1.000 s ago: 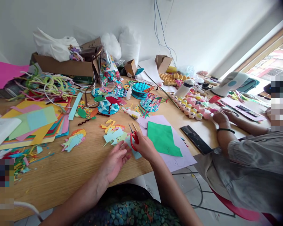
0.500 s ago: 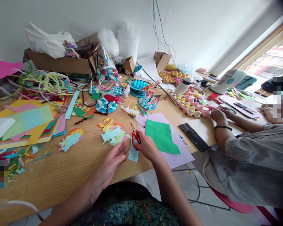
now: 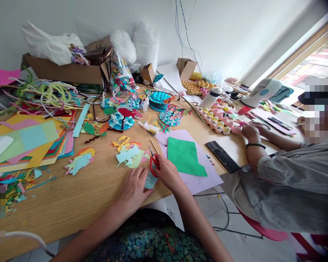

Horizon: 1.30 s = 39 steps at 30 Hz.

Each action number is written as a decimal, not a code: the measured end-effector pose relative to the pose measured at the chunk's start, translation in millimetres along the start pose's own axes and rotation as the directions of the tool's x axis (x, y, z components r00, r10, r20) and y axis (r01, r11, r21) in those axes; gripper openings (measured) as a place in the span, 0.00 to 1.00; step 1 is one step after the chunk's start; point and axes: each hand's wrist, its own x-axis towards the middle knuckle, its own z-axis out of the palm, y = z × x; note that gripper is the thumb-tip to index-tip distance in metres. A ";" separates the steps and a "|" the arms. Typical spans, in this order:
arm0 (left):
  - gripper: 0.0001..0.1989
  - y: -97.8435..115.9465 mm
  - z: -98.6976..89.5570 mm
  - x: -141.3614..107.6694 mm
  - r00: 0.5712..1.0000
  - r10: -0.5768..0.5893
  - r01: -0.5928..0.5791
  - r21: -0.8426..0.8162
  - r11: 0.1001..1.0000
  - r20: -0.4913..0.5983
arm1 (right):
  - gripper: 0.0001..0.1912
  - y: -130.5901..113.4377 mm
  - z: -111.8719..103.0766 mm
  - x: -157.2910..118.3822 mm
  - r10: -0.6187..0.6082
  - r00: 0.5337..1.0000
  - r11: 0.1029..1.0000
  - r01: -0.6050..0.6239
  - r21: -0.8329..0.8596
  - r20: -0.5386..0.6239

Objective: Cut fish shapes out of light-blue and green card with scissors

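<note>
My right hand (image 3: 168, 174) is closed around red-handled scissors (image 3: 154, 164), whose blades point away from me over the table. Beneath and beside them lies a light blue paper strip (image 3: 151, 182) with a small pencil drawing on it. My left hand (image 3: 135, 185) rests at the strip's left side, fingers stretched over it and thumb apart near its lower edge. Just beyond are yellow, blue and green paper scraps (image 3: 129, 154). On the right, a green paper sheet (image 3: 184, 156) lies on a lilac sheet (image 3: 199, 183). Cut-out paper fish (image 3: 80, 163) lie to the left.
A stack of coloured paper (image 3: 30, 145) and pipe cleaners (image 3: 49, 92) occupy the left. Glue bottle (image 3: 150, 128), blue decorated discs (image 3: 121, 120) and egg-carton figures (image 3: 215, 122) stand farther back. A phone (image 3: 224, 157) lies near a co-worker's arms (image 3: 254, 140) at right.
My left hand has moved right and forward, down onto the light blue strip, covering part of it. The scissors in my right hand have shifted slightly left.
</note>
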 end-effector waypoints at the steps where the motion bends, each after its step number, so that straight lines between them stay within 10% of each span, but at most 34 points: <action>1: 0.23 0.3 0.3 0.7 1.000 0.006 -0.006 0.019 1.000 0.010 | 0.22 0.0 1.1 -0.2 -0.002 1.000 1.000 0.002 0.001 -0.005; 18: 0.05 -6.7 -36.2 28.6 0.987 -0.154 0.152 -0.546 0.824 0.042 | 0.06 -9.5 -18.1 -14.1 -0.139 0.954 0.903 0.232 0.362 -0.266; 27: 0.19 10.9 -69.0 17.5 0.932 -0.343 0.250 -0.898 0.362 0.121 | 0.15 -20.3 -16.0 -12.9 -0.095 0.974 0.371 0.226 0.901 -0.205; 39: 0.11 -4.1 -81.1 18.3 0.949 -0.290 0.071 -0.809 0.583 -0.125 | 0.16 -53.3 -18.8 -1.7 -0.204 0.959 0.259 0.247 0.934 -0.197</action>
